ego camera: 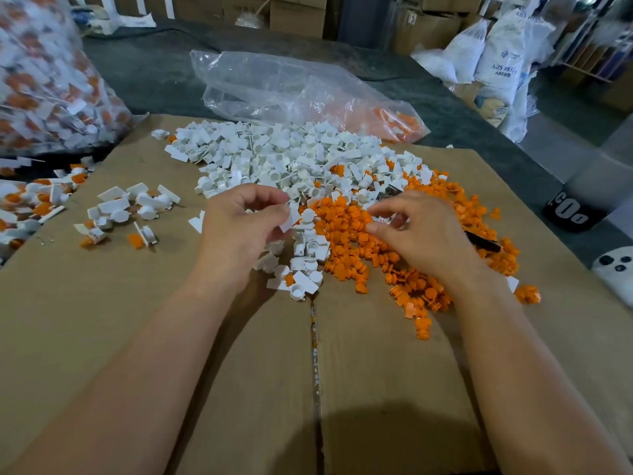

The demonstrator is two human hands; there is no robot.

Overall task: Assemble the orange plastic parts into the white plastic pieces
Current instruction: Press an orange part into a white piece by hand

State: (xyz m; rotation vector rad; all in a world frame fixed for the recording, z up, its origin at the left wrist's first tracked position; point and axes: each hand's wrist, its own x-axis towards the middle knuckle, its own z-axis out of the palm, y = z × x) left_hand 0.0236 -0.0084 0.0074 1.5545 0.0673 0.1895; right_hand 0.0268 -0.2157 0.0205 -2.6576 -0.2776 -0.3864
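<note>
A large heap of white plastic pieces (281,156) covers the far middle of the cardboard sheet (144,320). To its right and nearer lies a spread of orange plastic parts (356,228). My left hand (239,228) hovers at the border of the two heaps, thumb and forefinger pinched on a white piece (290,219). My right hand (421,231) rests over the orange parts with its fingers curled; a small pale bit shows under the fingertips, and whether it is gripped is unclear.
A small group of joined white-and-orange pieces (130,210) lies at the left. A big clear bag of finished pieces (44,80) stands far left. A crumpled plastic bag (291,87) lies behind the heaps. A black pen (483,242) sits at the right.
</note>
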